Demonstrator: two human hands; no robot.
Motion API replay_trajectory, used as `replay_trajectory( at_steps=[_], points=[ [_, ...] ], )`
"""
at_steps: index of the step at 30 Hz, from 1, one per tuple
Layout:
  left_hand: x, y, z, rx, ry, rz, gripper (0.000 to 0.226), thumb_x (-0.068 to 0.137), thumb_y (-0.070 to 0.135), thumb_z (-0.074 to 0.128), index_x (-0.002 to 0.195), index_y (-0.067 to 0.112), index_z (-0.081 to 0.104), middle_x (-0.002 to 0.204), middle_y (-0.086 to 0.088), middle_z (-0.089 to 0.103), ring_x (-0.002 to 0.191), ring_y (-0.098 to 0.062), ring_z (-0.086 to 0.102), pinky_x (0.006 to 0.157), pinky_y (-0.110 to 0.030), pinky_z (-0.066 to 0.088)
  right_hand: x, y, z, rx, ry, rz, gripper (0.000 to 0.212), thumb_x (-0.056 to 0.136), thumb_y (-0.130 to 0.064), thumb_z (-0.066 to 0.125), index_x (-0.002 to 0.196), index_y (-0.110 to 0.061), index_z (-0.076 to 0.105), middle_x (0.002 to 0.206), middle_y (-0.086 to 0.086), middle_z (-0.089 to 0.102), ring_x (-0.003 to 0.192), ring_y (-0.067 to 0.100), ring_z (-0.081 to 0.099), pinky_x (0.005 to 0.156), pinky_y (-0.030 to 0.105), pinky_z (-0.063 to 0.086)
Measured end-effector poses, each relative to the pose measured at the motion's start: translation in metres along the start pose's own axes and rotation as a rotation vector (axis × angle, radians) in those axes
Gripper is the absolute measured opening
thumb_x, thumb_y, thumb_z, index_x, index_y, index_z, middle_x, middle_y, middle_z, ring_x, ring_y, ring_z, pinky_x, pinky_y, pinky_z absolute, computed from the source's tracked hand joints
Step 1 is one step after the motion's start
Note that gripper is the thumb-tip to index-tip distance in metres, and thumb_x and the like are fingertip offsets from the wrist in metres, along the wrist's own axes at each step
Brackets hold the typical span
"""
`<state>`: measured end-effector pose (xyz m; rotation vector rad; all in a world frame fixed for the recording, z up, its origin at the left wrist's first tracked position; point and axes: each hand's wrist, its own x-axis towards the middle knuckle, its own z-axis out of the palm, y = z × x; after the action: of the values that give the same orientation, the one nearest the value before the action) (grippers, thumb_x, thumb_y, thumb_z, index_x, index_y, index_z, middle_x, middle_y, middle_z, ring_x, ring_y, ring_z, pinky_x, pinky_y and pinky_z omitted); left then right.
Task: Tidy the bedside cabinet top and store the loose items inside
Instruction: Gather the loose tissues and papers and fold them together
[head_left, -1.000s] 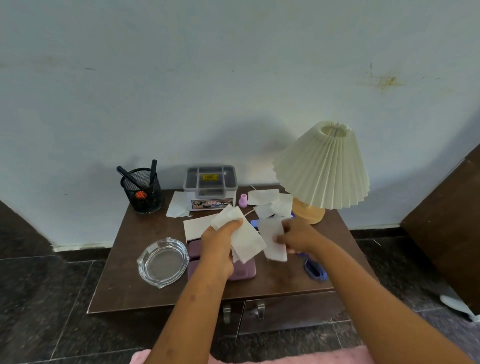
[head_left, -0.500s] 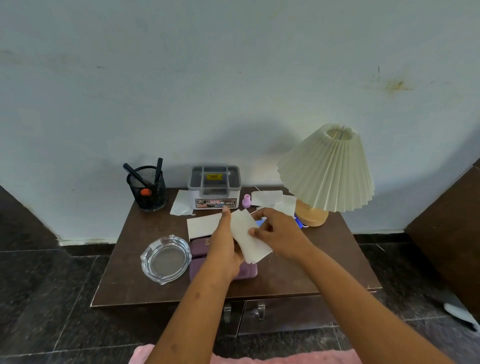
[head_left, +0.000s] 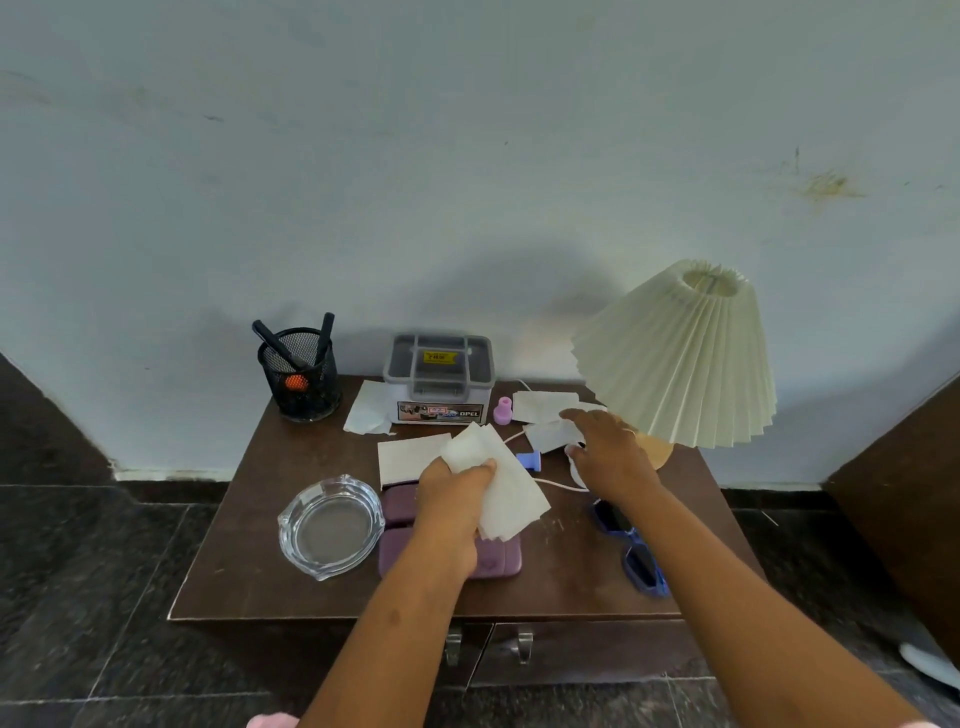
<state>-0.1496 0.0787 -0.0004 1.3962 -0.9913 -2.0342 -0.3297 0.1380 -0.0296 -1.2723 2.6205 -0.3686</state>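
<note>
Early in the tidy-up, by the look of things. Left hand (head_left: 452, 499) clamped round a floppy sheaf of thin white sheets (head_left: 511, 499), lightly creased, fanned out toward the right hand (head_left: 610, 452). Right hand released, fingers spread flat over more loose sheets (head_left: 545, 434) beside the pleated lamp (head_left: 680, 358); contact with the paper impossible to tell.

Left to gather: one sheet (head_left: 408, 457) just beyond the left hand, another farther left by the lidded plastic box (head_left: 438, 379). Also out on the dark cabinet top (head_left: 249, 571):
- thick glass ashtray (head_left: 330, 525) left of the left hand
- purple case (head_left: 493, 561) under that wrist
- angular blue sunglasses (head_left: 636, 556) beneath the right forearm
- white cable (head_left: 556, 484) between the hands

Cabinet doors (head_left: 571, 649) closed; nothing visibly stored.
</note>
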Motion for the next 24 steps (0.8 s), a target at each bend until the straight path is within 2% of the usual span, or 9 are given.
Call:
replay_trajectory(
  at_steps=[2, 5, 7, 11, 14, 16, 19, 21, 24],
  points=[
    [0.003, 0.0, 0.0, 0.02, -0.001, 0.004, 0.045, 0.086, 0.009, 0.064, 0.129, 0.016, 0.05, 0.114, -0.008, 0.061, 0.101, -0.028, 0.061, 0.084, -0.046, 0.055, 0.006, -0.008, 0.006, -0.076, -0.013, 0.022, 0.055, 0.091, -0.021, 0.051, 0.142, -0.028, 0.03, 0.139, 0.007, 0.047, 0.124, 0.032, 0.047, 0.098, 0.044, 0.045],
    [0.005, 0.0, 0.0, 0.032, -0.003, 0.006, 0.045, 0.086, 0.01, 0.064, 0.129, 0.018, 0.049, 0.113, -0.007, 0.06, 0.101, -0.027, 0.06, 0.08, -0.043, 0.056, 0.012, -0.013, 0.012, -0.13, 0.11, 0.084, 0.059, 0.088, -0.013, 0.051, 0.142, -0.022, 0.028, 0.13, 0.01, 0.052, 0.116, 0.033, 0.053, 0.089, 0.043, 0.049],
    [0.007, -0.001, -0.001, 0.014, -0.009, 0.003, 0.043, 0.087, 0.009, 0.063, 0.127, 0.018, 0.05, 0.109, -0.006, 0.059, 0.098, -0.026, 0.06, 0.075, -0.04, 0.055, 0.017, -0.012, 0.014, -0.154, 0.173, 0.119, 0.052, 0.089, -0.012, 0.049, 0.138, -0.02, 0.034, 0.125, 0.01, 0.057, 0.11, 0.031, 0.058, 0.085, 0.04, 0.049],
    [0.009, 0.0, -0.003, 0.019, -0.018, 0.016, 0.032, 0.088, 0.009, 0.062, 0.11, 0.026, 0.048, 0.091, 0.001, 0.058, 0.079, -0.016, 0.058, 0.06, -0.03, 0.052, 0.015, -0.01, 0.009, -0.125, 0.179, 0.196, 0.028, 0.09, -0.014, 0.05, 0.118, -0.016, 0.05, 0.107, 0.009, 0.067, 0.098, 0.028, 0.065, 0.075, 0.035, 0.05],
    [0.009, 0.001, -0.004, 0.029, -0.006, 0.019, 0.036, 0.088, 0.01, 0.061, 0.119, 0.024, 0.048, 0.096, 0.0, 0.057, 0.077, -0.015, 0.056, 0.057, -0.029, 0.051, 0.007, -0.014, 0.006, -0.138, 0.177, 0.16, 0.02, 0.091, -0.014, 0.048, 0.11, -0.014, 0.056, 0.108, 0.008, 0.065, 0.097, 0.026, 0.064, 0.075, 0.034, 0.051],
    [0.009, 0.002, -0.004, 0.031, 0.0, 0.012, 0.039, 0.09, 0.011, 0.059, 0.126, 0.02, 0.048, 0.099, -0.001, 0.057, 0.079, -0.017, 0.058, 0.057, -0.029, 0.051, -0.003, -0.026, 0.004, -0.05, 0.198, 0.094, 0.022, 0.092, -0.013, 0.045, 0.109, -0.013, 0.059, 0.114, 0.009, 0.061, 0.1, 0.027, 0.062, 0.077, 0.036, 0.051],
    [0.01, 0.002, -0.006, 0.039, 0.013, 0.017, 0.038, 0.092, 0.009, 0.055, 0.129, 0.014, 0.048, 0.104, -0.006, 0.059, 0.089, -0.025, 0.06, 0.063, -0.031, 0.053, -0.022, -0.053, -0.005, 0.166, 0.339, -0.034, 0.025, 0.092, -0.018, 0.047, 0.113, -0.012, 0.059, 0.114, 0.007, 0.06, 0.1, 0.026, 0.06, 0.078, 0.033, 0.046],
    [0.009, 0.002, -0.007, 0.023, 0.015, 0.03, 0.035, 0.093, 0.007, 0.052, 0.128, 0.009, 0.05, 0.099, -0.007, 0.06, 0.086, -0.026, 0.06, 0.065, -0.031, 0.052, -0.032, -0.071, -0.02, 0.424, 0.393, -0.059, 0.021, 0.092, -0.017, 0.051, 0.11, -0.013, 0.059, 0.1, 0.004, 0.064, 0.092, 0.024, 0.063, 0.072, 0.03, 0.047],
    [0.006, 0.005, -0.01, -0.056, -0.016, 0.03, 0.03, 0.095, 0.006, 0.046, 0.126, 0.005, 0.05, 0.09, -0.005, 0.059, 0.078, -0.021, 0.058, 0.069, -0.035, 0.053, -0.048, -0.087, -0.036, 0.67, 0.303, -0.131, 0.009, 0.091, -0.015, 0.055, 0.097, -0.021, 0.057, 0.082, -0.003, 0.064, 0.075, 0.019, 0.064, 0.059, 0.026, 0.049]
  ],
)
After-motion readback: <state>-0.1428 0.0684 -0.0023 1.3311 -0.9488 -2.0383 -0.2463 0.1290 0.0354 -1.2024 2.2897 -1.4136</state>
